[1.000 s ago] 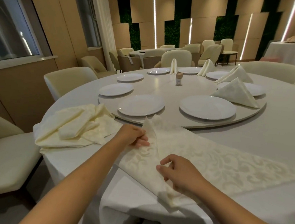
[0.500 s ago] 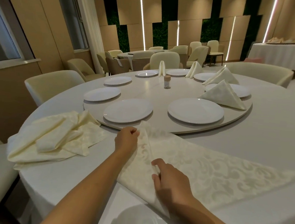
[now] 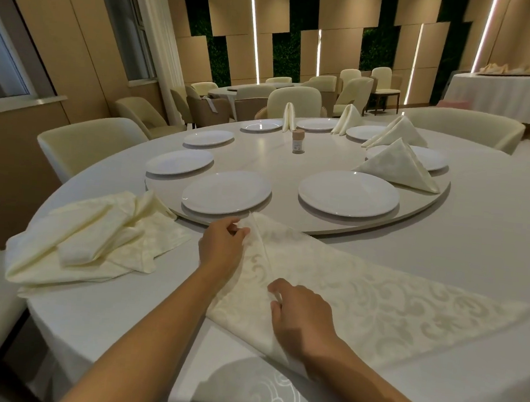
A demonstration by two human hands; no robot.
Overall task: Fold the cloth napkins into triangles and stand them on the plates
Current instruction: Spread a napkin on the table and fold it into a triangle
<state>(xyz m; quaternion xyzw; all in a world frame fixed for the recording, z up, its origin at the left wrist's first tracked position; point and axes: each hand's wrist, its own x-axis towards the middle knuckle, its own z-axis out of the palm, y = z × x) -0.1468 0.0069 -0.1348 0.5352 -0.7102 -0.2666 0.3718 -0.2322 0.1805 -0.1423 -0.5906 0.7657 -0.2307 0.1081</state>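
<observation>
Folding: patterned napkin lies flat on the round table near the front edge, one long point running out to the right, a raised crease running from its far corner toward the near edge.
Left hand: at the napkin's far corner beside the crease, fingers curled, pinching the cloth edge.
Right hand: on the near part of the napkin, fingers bent, thumb and fingertips gripping a fold of cloth at the crease.
Napkin pile: loose unfolded cloths heaped on the table left of the left hand, not touching it.
Turntable: round raised disc just beyond the napkin's far corner.
Bare plates: near left plate, near right plate, more along the left rim.
Done napkin: folded triangle standing on a plate at right of the turntable; another behind it, two more at the far side.
Small jar: upright near turntable centre.
</observation>
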